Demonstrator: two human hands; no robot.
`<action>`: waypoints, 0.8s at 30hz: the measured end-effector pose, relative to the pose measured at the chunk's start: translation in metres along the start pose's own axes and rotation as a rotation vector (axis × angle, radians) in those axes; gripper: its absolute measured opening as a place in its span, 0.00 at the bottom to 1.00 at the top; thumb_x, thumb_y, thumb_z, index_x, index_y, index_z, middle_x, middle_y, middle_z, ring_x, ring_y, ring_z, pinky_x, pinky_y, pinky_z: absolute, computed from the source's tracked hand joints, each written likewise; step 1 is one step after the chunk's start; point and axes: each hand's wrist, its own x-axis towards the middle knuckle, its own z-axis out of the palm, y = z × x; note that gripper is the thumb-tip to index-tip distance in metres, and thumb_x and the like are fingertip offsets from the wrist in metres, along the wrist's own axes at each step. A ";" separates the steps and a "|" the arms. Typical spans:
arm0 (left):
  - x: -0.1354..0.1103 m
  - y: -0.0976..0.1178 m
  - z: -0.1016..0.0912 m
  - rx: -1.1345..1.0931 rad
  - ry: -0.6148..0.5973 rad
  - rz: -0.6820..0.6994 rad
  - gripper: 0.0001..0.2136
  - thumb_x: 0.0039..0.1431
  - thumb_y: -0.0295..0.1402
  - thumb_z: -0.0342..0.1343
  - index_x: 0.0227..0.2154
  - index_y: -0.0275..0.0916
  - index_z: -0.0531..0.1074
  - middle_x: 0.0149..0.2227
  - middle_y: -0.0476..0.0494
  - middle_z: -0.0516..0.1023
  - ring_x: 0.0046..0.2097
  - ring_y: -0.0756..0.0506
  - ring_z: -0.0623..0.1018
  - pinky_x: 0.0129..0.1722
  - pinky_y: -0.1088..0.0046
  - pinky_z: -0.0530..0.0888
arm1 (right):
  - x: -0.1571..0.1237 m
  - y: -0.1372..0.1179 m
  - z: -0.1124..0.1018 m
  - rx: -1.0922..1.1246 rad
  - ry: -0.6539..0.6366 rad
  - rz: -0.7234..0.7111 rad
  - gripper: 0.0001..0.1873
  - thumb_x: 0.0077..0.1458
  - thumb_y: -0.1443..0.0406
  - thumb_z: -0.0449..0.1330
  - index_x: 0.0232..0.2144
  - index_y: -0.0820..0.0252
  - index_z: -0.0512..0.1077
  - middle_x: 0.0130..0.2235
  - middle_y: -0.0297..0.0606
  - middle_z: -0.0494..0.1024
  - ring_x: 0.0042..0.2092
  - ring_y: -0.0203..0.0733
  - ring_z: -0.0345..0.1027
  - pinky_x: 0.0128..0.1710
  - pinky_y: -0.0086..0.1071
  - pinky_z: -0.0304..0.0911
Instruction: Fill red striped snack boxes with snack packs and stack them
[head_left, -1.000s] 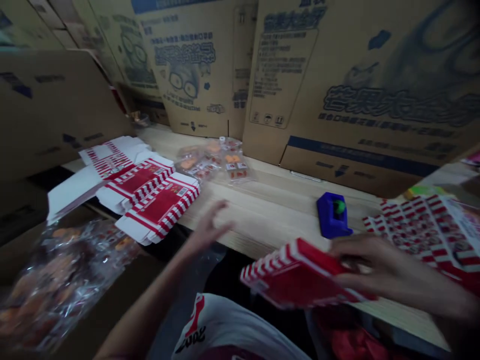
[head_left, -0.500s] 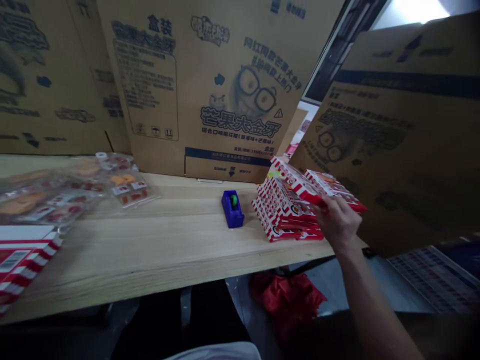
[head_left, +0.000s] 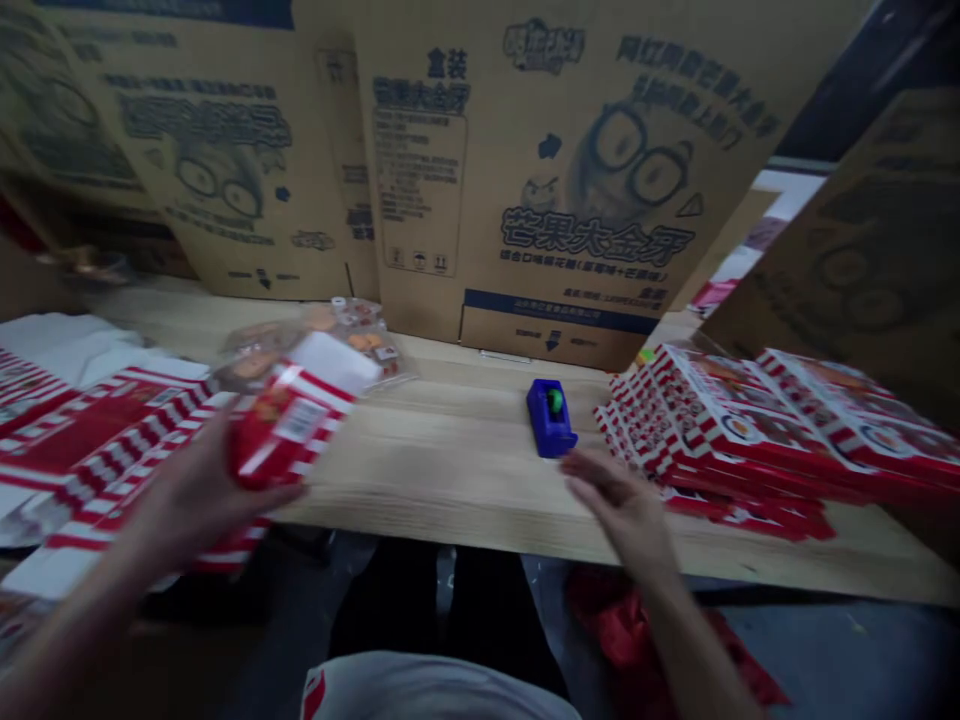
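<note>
My left hand [head_left: 191,495] is closed on a flat red and white striped carton [head_left: 289,420], lifted above the pile of flat cartons [head_left: 82,450] at the left of the wooden table [head_left: 450,470]. My right hand [head_left: 619,500] hovers open over the table's front edge, fingers spread and empty, just in front of a small blue tape dispenser [head_left: 551,417]. To its right lies a stack of folded red and white striped boxes [head_left: 757,430].
Large printed cardboard cases [head_left: 555,180] stand along the back of the table. Clear bags of small orange and red packets [head_left: 352,335] lie at the back left. A red bag [head_left: 622,620] sits under the table. My white shirt shows at the bottom.
My right hand left the box on the right-hand stack and drew back, now empty. My left hand, earlier open, has picked up a flat carton from the left pile. The view swung left.
</note>
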 end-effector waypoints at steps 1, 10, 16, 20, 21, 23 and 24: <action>-0.012 0.007 0.013 -0.007 -0.042 0.041 0.54 0.30 0.49 0.71 0.62 0.34 0.55 0.45 0.39 0.77 0.46 0.30 0.77 0.43 0.54 0.74 | -0.003 -0.001 0.034 0.201 -0.152 0.083 0.22 0.47 0.57 0.67 0.46 0.57 0.73 0.42 0.45 0.81 0.43 0.48 0.76 0.43 0.44 0.73; -0.072 0.061 0.113 -0.606 -0.222 0.156 0.45 0.39 0.39 0.68 0.62 0.36 0.54 0.54 0.30 0.71 0.56 0.32 0.71 0.55 0.52 0.68 | -0.019 -0.004 0.110 0.609 -0.356 0.271 0.20 0.45 0.59 0.70 0.41 0.59 0.75 0.42 0.39 0.81 0.44 0.49 0.76 0.48 0.43 0.70; -0.068 0.051 0.116 -1.187 -0.577 -0.192 0.18 0.46 0.42 0.66 0.37 0.34 0.75 0.30 0.43 0.80 0.33 0.40 0.80 0.36 0.61 0.77 | -0.014 0.034 0.087 0.383 -0.235 0.219 0.14 0.46 0.57 0.69 0.34 0.60 0.77 0.36 0.39 0.82 0.35 0.48 0.76 0.36 0.39 0.72; -0.074 0.057 0.123 -1.268 -0.569 -0.247 0.17 0.47 0.44 0.65 0.33 0.34 0.76 0.29 0.45 0.81 0.31 0.41 0.80 0.33 0.65 0.76 | -0.008 0.050 0.085 0.209 -0.260 0.149 0.14 0.49 0.57 0.66 0.36 0.59 0.77 0.38 0.40 0.82 0.38 0.50 0.75 0.37 0.40 0.71; -0.074 0.058 0.123 -1.283 -0.572 -0.222 0.18 0.50 0.45 0.64 0.36 0.35 0.77 0.32 0.43 0.82 0.34 0.41 0.80 0.34 0.65 0.77 | -0.008 0.052 0.085 0.226 -0.293 0.151 0.14 0.49 0.57 0.66 0.36 0.59 0.77 0.39 0.40 0.82 0.38 0.50 0.75 0.38 0.41 0.71; -0.071 0.059 0.123 -1.323 -0.546 -0.139 0.20 0.53 0.44 0.61 0.45 0.36 0.75 0.40 0.40 0.81 0.41 0.40 0.80 0.39 0.66 0.77 | -0.009 0.054 0.086 0.313 -0.411 0.191 0.15 0.49 0.56 0.66 0.37 0.59 0.76 0.39 0.40 0.82 0.38 0.49 0.75 0.38 0.41 0.72; -0.069 0.059 0.123 -1.345 -0.517 -0.100 0.21 0.54 0.43 0.61 0.48 0.37 0.73 0.44 0.39 0.80 0.44 0.40 0.79 0.42 0.66 0.76 | -0.012 0.055 0.087 0.363 -0.473 0.221 0.16 0.49 0.56 0.66 0.37 0.60 0.76 0.38 0.40 0.82 0.38 0.48 0.76 0.38 0.41 0.72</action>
